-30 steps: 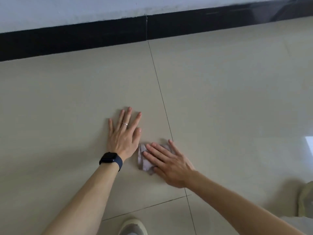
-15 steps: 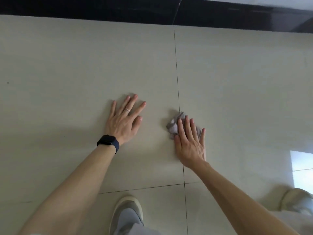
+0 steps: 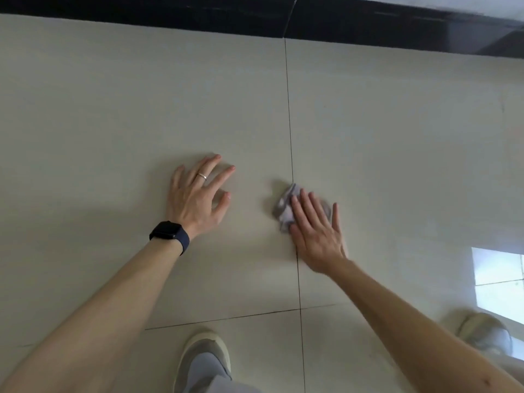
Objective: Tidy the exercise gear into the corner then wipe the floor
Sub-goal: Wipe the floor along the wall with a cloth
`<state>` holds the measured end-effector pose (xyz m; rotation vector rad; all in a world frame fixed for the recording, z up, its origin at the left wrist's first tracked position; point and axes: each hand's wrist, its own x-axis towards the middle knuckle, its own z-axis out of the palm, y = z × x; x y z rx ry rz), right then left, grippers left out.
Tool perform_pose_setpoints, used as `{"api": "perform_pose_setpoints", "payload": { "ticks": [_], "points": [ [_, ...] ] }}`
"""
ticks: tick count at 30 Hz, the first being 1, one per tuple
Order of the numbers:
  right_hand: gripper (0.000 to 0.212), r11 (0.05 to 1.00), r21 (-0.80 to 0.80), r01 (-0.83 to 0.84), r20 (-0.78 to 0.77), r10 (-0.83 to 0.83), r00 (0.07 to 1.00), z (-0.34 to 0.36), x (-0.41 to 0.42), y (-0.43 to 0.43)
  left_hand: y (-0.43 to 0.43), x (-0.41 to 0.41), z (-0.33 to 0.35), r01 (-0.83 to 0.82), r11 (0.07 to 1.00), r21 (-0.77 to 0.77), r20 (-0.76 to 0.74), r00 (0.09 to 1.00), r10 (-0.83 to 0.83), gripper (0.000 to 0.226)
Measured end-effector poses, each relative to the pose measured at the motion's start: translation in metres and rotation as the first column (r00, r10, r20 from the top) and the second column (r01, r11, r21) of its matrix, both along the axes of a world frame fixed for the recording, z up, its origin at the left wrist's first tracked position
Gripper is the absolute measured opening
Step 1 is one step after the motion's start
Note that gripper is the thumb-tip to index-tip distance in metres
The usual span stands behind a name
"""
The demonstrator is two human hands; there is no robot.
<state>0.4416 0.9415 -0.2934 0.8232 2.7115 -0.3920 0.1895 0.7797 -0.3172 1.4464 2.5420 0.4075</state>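
Observation:
A small crumpled grey cloth (image 3: pixel 284 208) lies on the beige tiled floor (image 3: pixel 397 137), right beside a tile joint. My right hand (image 3: pixel 316 229) presses flat on the cloth with straight fingers, covering its right part. My left hand (image 3: pixel 198 197), with a ring and a dark watch on the wrist, rests spread on the floor to the left of the cloth, fingers slightly lifted. No exercise gear is in view.
A black skirting board (image 3: pixel 368 26) runs along the wall at the top. My left shoe (image 3: pixel 205 355) stands at the bottom centre and my right shoe (image 3: pixel 485 333) at the bottom right. A bright window reflection (image 3: pixel 499 282) shines on the floor at the right.
My right hand slid the cloth from beside my left hand rightwards to the tile joint a second ago. Since half a second ago it has barely shifted. My left hand stays planted.

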Motion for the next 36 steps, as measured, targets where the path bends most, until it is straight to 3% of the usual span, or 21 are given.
{"api": "perform_pose_setpoints", "payload": {
  "ticks": [4,7,8,10,12,13,15,17,20,21,22,24,26,28,29,30,32,34,36],
  "points": [
    [0.059,0.938,0.021,0.346,-0.007,-0.346,0.938,-0.002,-0.082,0.095,0.02,-0.035,0.007,-0.186,0.981,-0.047,0.043,0.981,0.188,0.058],
    [0.061,0.874,0.08,0.48,-0.107,-0.471,0.875,-0.016,-0.099,0.068,0.031,-0.065,0.005,-0.225,0.966,-0.124,0.014,0.973,0.229,0.061],
    [0.061,0.903,0.082,0.421,-0.134,-0.408,0.903,-0.016,-0.098,0.045,0.036,-0.075,0.005,-0.221,0.963,-0.157,-0.003,0.975,0.223,0.062],
    [0.059,0.994,0.045,0.099,-0.147,-0.091,0.985,-0.015,-0.088,0.006,0.053,-0.098,0.004,-0.235,0.946,-0.223,-0.029,0.972,0.235,0.065],
    [0.056,0.97,0.058,-0.238,-0.157,0.244,0.957,-0.014,-0.092,0.022,0.07,-0.122,0.003,-0.273,0.926,-0.261,-0.036,0.961,0.273,0.067],
    [0.055,0.953,0.085,-0.291,-0.156,0.301,0.941,-0.014,-0.103,0.05,0.077,-0.134,0.003,-0.288,0.921,-0.263,-0.044,0.957,0.287,0.068],
    [0.056,0.98,0.143,-0.139,-0.135,0.158,0.978,-0.014,-0.125,0.109,0.082,-0.144,0.002,-0.303,0.921,-0.245,-0.056,0.953,0.298,0.068],
    [0.057,0.969,0.079,0.234,-0.088,-0.227,0.97,-0.015,-0.146,0.165,0.081,-0.145,0.0,-0.308,0.926,-0.218,-0.068,0.952,0.3,0.067],
    [0.061,0.727,0.031,0.685,-0.092,-0.681,0.727,-0.019,-0.194,0.202,0.084,-0.15,-0.006,-0.326,0.924,-0.199,-0.079,0.945,0.316,0.068],
    [0.062,0.673,0.009,0.739,-0.113,-0.734,0.67,-0.021,-0.214,0.197,0.086,-0.153,-0.008,-0.33,0.922,-0.202,-0.076,0.944,0.321,0.068],
    [0.062,0.676,-0.002,0.737,-0.132,-0.73,0.67,-0.024,-0.232,0.184,0.087,-0.156,-0.009,-0.331,0.922,-0.204,-0.074,0.944,0.322,0.068],
    [0.062,0.852,0.015,0.523,-0.175,-0.513,0.84,-0.028,-0.253,0.139,0.087,-0.157,-0.01,-0.331,0.921,-0.207,-0.063,0.944,0.325,0.068],
    [0.06,0.99,0.02,0.137,-0.183,-0.131,0.974,-0.027,-0.253,0.094,0.087,-0.157,-0.011,-0.338,0.92,-0.198,-0.053,0.941,0.334,0.068],
    [0.058,0.99,0.043,-0.135,-0.167,0.141,0.976,-0.023,-0.241,0.097,0.089,-0.157,-0.008,-0.342,0.917,-0.207,-0.039,0.939,0.342,0.069],
    [0.057,0.984,0.057,-0.169,-0.159,0.176,0.972,-0.021,-0.233,0.115,0.091,-0.158,-0.006,-0.34,0.916,-0.211,-0.032,0.94,0.341,0.069],
    [0.056,0.99,0.081,-0.112,-0.141,0.123,0.982,-0.02,-0.224,0.138,0.092,-0.157,-0.005,-0.337,0.917,-0.215,-0.028,0.94,0.339,0.069],
    [0.058,0.962,0.114,0.249,-0.095,-0.239,0.966,-0.017,-0.204,0.19,0.092,-0.154,-0.003,-0.328,0.917,-0.228,-0.038,0.944,0.328,0.069],
    [0.063,0.724,0.108,0.681,-0.124,-0.67,0.732,-0.016,-0.203,0.238,0.09,-0.154,-0.004,-0.328,0.916,-0.232,-0.05,0.944,0.325,0.07],
    [0.067,0.49,0.063,0.869,-0.178,-0.852,0.493,-0.016,-0.233,0.26,0.089,-0.154,-0.004,-0.334,0.914,-0.228,-0.049,0.942,0.332,0.07]
  ]
}}
